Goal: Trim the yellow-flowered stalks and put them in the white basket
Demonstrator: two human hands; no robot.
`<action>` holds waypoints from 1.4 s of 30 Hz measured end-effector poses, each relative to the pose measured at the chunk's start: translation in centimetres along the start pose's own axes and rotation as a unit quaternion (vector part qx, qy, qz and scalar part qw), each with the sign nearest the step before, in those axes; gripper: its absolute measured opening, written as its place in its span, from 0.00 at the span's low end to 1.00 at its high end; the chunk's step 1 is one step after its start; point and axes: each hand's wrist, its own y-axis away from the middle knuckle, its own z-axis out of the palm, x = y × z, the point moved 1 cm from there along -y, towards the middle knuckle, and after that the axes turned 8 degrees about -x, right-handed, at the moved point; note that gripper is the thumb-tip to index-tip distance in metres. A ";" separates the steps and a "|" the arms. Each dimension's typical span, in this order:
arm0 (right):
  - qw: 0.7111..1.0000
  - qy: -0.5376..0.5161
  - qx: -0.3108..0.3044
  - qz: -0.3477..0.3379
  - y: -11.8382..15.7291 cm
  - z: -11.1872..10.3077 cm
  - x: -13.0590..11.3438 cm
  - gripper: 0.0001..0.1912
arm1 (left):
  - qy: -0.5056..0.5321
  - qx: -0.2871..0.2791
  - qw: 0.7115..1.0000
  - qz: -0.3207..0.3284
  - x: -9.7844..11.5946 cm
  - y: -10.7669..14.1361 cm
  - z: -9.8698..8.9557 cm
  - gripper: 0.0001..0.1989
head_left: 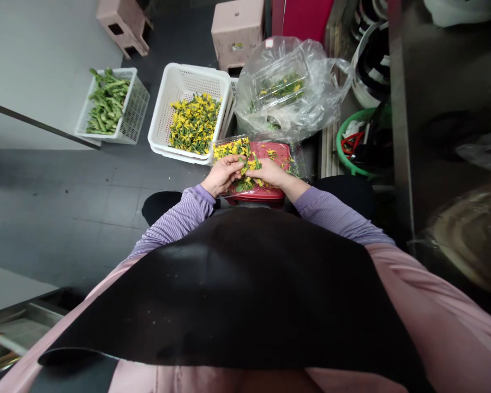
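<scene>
My left hand [224,173] is closed, thumb and fingertips pinching a small green-stemmed yellow flower. Close beside it, my right hand [270,172] is also closed, on yellow flowers with green stems [254,162]. Both work above a red stool top [268,192], where a clear plastic box [298,161] lies open. More yellow flowers [238,147] fill the box's left part, and loose bits lie scattered over the right. My fingers partly hide what they grip.
Beyond my left hand stands a white basket [157,109] of yellow flowers [194,123]. Farther left, another basket [133,117] holds green vegetables [108,103]. A clear plastic bag [331,98] sits ahead; a green basin [343,158] is at right. Pink stools [237,27] stand behind.
</scene>
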 end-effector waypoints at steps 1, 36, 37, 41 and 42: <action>1.000 -0.026 -0.007 0.001 0.0 0.0 0.0 0.17 | 0.004 -0.001 1.000 -0.002 0.1 0.1 -0.1 0.08; 0.983 0.179 -0.011 -0.040 -0.5 -1.4 -0.1 0.13 | -0.110 -0.109 0.978 -0.137 2.8 -0.5 -0.9 0.07; 0.989 0.147 0.002 -0.035 -0.5 -1.5 -0.1 0.13 | -0.084 -0.089 0.984 -0.129 2.8 -0.4 -0.9 0.08; 0.997 -0.057 0.054 0.002 -0.7 -1.6 0.2 0.13 | -0.050 -0.048 0.989 -0.128 2.2 0.4 -0.8 0.07; 0.993 -0.103 0.063 0.010 -0.7 -1.5 0.3 0.14 | -0.055 -0.051 0.988 -0.137 2.0 0.7 -0.6 0.08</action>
